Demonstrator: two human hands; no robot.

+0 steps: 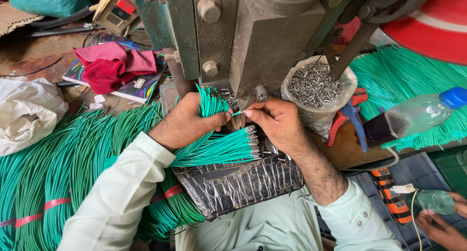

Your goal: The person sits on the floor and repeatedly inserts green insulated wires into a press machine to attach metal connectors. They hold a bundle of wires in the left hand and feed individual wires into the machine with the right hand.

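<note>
Green wire bundle at press.
Left hand (187,122) grip closed round green wires (210,105), metal-tipped ends; right hand (275,122) pinches single wire (237,113).

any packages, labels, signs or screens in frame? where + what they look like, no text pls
Small meter box: top left behind the press, tan casing, red panel, grey display window.
Book or packet: flat, glossy, multicoloured, white label patch, under a red cloth.
Clear bag: right of the right hand, open, full of small metal terminals.
Plastic bottle: right, lying down, clear, blue cap.
White tag: lower right, small, on a cord.
</note>
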